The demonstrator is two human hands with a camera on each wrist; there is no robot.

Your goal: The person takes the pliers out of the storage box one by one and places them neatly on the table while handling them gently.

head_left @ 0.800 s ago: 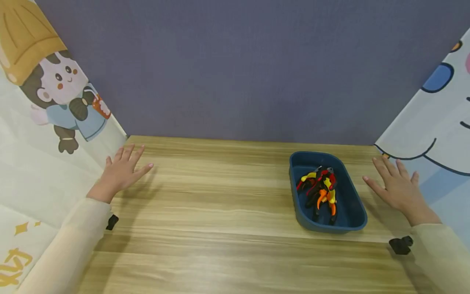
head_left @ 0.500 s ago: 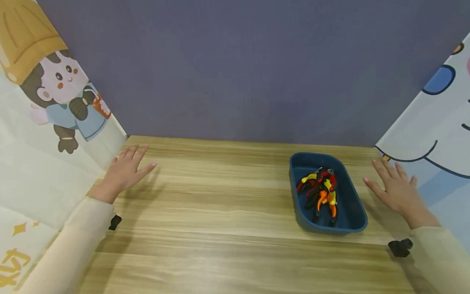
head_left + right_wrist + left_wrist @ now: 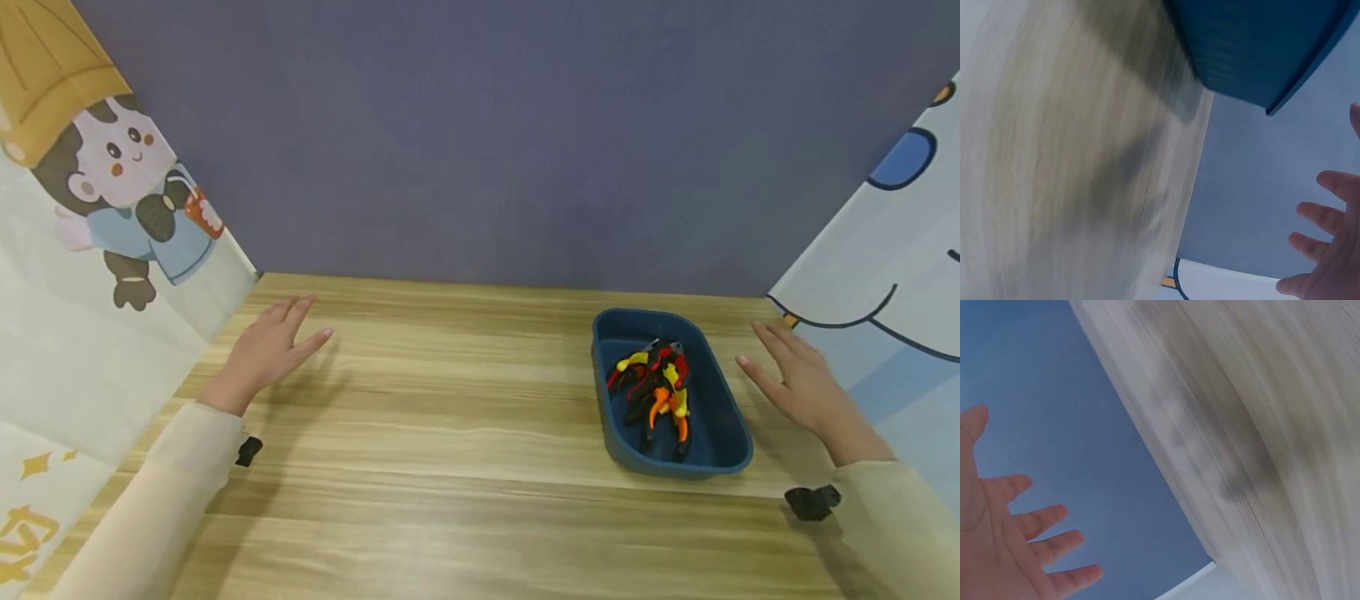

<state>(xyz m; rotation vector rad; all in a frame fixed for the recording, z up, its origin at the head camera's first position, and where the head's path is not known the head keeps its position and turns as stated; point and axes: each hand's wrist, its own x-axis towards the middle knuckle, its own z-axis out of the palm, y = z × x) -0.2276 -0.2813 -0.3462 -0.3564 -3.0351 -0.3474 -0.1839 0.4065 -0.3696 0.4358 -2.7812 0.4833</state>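
My left hand point(image 3: 264, 354) hovers over the left side of the table, fingers spread and holding nothing. In the left wrist view its palm point(image 3: 997, 550) faces the camera with the fingers extended. On the right, my right hand point(image 3: 810, 392) is held in the air beside a blue plastic bin point(image 3: 731, 408), apart from it and with nothing in its fingers. Inside the bin lies a pile of hand tools that look like pliers or cutters point(image 3: 660, 392), with red, yellow, orange and black handles. They overlap, so single tools are hard to tell apart.
The wood-grain table point(image 3: 420, 417) reaches back to a grey-blue panel point(image 3: 480, 150). White printed sheets stand at both sides, a cartoon figure point(image 3: 135, 200) on the left one. Small black devices point(image 3: 812, 502) sit at the wrists.
My left hand has moved a little to the right, inward over the table. The right hand has turned slightly and shifted a little left. The bin and tools stay in place.
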